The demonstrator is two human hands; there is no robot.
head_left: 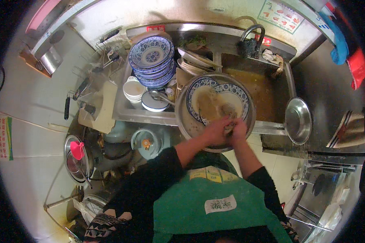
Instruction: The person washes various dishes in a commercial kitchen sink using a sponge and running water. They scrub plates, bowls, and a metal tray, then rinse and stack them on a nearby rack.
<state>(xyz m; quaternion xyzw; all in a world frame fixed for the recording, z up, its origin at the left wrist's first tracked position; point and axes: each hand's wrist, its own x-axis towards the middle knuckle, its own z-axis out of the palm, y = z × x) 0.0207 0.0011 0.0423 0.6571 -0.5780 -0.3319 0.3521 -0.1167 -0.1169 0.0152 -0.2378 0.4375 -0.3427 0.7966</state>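
Observation:
Both bare hands meet over the near right part of a wide steel basin (185, 132) that rests on the sink's front edge. My left hand (215, 131) and my right hand (239, 130) touch around a small dark, blurred thing whose kind I cannot tell. Under and beyond them, blue-patterned plates (242, 92) lie overlapping in the basin, partly covered by murky liquid. How the fingers of each hand share the small thing is hidden by blur.
Blue-patterned dishes (152, 54) stand stacked left of the basin, near small white bowls (134, 88). The right sink compartment (261, 94) holds brownish water under a faucet (255, 29). An empty steel bowl (298, 121) sits at the right. A gas cylinder (146, 143) stands below.

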